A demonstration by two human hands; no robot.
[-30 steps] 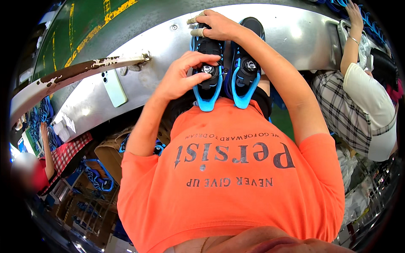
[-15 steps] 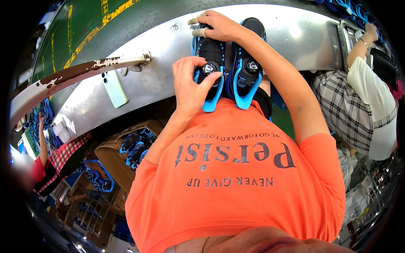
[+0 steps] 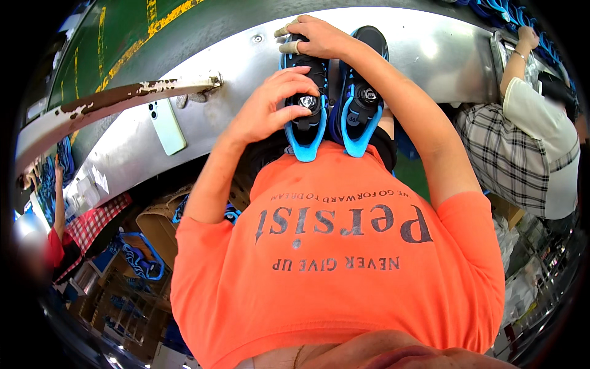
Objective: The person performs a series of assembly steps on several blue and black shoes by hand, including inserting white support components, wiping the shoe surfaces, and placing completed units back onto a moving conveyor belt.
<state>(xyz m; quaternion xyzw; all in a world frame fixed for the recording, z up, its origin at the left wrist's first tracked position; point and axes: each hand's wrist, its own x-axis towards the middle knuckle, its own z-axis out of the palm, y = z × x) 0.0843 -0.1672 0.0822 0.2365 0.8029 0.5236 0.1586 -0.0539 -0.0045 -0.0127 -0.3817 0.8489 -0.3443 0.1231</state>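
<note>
Two black shoes with bright blue trim stand side by side at the edge of the metal table, heels toward me. On the left shoe (image 3: 305, 133), a round dial (image 3: 307, 101) sits on the tongue. My left hand (image 3: 275, 101) has its thumb and fingertips bent around that dial. Across the toe of the same shoe lies my right hand (image 3: 316, 38), gripping it, with pale covers on two fingers. The right shoe (image 3: 362, 92), also with a dial, stands under my right forearm, touched by neither hand as far as I can see.
A pale green phone (image 3: 166, 127) lies on the metal table (image 3: 442, 55). A rusty, paint-chipped bar (image 3: 117, 101) crosses at left. Below are a cardboard box (image 3: 161, 224) and a blue-framed basket (image 3: 142, 255). Other people work at far left and right.
My left hand has shifted up and its elbow has swung outward to the left, the fingers turning about the dial. My right hand stays on the toe.
</note>
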